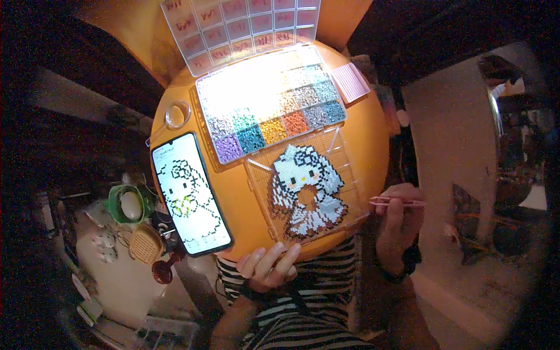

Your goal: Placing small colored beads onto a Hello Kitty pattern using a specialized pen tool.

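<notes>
A clear square pegboard (344, 153) lies near the front of the round orange table. On it is a bead figure (332, 204) of a white cartoon character with dark outlines and an open gap in its middle. My left hand (269, 267) rests at the table's front edge by the board's lower left side, fingers stretched and apart, with nothing seen in it. Off the table's right edge, my right hand (398, 227) holds pink tweezers (398, 202) between thumb and fingers, their tips pointing left toward the board. Whether a bead sits in the tips is too small to tell.
Behind the board stands a compartment box (282, 144) of coloured beads, partly lost in glare, its clear lid (242, 26) raised. A lit phone (189, 195) with a pixel pattern lies left. A small round dish (177, 115) and a pink ridged piece (350, 83) flank the box.
</notes>
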Tool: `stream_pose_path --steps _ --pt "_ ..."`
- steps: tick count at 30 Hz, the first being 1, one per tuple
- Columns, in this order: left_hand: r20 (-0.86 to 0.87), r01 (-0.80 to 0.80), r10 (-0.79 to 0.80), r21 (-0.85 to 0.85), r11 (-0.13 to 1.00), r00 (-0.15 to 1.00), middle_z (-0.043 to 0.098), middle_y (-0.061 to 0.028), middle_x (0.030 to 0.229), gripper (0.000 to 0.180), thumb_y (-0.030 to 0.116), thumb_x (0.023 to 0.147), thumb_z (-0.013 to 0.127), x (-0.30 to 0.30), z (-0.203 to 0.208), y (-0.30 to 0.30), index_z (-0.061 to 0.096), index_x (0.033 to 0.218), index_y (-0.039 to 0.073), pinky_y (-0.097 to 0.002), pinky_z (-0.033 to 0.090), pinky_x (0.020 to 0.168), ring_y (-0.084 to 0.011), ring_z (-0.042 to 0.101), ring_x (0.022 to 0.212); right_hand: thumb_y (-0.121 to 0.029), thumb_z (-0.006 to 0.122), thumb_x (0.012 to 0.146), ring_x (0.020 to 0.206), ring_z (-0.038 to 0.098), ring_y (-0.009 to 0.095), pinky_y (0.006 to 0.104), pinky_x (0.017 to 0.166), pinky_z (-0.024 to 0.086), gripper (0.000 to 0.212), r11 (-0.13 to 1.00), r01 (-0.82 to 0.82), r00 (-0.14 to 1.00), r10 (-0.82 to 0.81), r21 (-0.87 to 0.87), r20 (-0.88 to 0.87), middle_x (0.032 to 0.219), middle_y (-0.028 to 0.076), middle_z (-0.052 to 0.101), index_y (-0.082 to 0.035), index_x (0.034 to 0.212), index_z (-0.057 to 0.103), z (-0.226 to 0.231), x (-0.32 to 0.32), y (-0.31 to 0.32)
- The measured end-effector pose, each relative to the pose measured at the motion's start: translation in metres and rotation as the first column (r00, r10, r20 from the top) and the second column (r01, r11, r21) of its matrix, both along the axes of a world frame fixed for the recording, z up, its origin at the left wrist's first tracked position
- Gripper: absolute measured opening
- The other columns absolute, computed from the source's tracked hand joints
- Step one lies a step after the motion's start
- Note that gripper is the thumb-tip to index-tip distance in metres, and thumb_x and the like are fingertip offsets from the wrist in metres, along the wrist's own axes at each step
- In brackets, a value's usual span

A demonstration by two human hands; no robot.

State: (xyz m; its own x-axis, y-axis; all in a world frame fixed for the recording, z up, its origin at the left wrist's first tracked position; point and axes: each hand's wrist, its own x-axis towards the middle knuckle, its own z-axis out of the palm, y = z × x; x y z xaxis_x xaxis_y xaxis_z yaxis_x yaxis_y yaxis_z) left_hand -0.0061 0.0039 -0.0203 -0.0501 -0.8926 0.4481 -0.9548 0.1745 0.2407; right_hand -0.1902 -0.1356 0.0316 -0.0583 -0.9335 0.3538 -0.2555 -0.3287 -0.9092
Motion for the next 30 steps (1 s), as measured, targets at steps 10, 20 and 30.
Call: stream_pose_path --steps 10,20,30 --pt "-0.043 0.133 -0.134 -0.017 0.991 0.990 0.058 0.0000 0.104 0.037 0.026 0.078 0.061 0.008 0.005 -0.007 0.058 0.114 0.021 -0.0277 0.050 0.065 -0.0162 0.057 0.079 -0.018 0.046 0.090 0.067 0.045 0.009 0.0206 0.063 0.041 0.014 0.915 0.046 0.902 -0.210 0.400 0.377 0.076 0.001 0.047 -0.005 0.093 0.046 0.001 0.013 0.000" --pt "-0.249 0.052 -0.078 -0.111 0.993 0.965 0.058 -0.0003 0.104 0.038 0.021 0.076 0.060 -0.003 -0.004 -0.006 0.058 0.115 0.019 -0.0279 0.049 0.066 -0.0163 0.055 0.081 -0.020 0.045 0.092 0.068 0.045 0.007 0.0192 0.059 0.042 0.013 0.925 -0.047 0.853 -0.160 0.378 0.497 0.075 -0.001 0.044 -0.007 0.093 0.046 -0.004 0.021 -0.002" --pt "-0.231 0.059 -0.079 -0.090 0.994 0.970 0.058 0.0012 0.106 0.038 0.023 0.078 0.058 0.003 0.003 -0.007 0.058 0.115 0.021 -0.0290 0.049 0.070 -0.0154 0.054 0.085 -0.018 0.044 0.093 0.074 0.045 0.005 0.0175 0.065 0.040 0.014 0.914 0.054 0.919 -0.203 0.402 0.339 0.085 0.001 0.048 -0.005 0.096 0.047 -0.003 0.022 0.001"
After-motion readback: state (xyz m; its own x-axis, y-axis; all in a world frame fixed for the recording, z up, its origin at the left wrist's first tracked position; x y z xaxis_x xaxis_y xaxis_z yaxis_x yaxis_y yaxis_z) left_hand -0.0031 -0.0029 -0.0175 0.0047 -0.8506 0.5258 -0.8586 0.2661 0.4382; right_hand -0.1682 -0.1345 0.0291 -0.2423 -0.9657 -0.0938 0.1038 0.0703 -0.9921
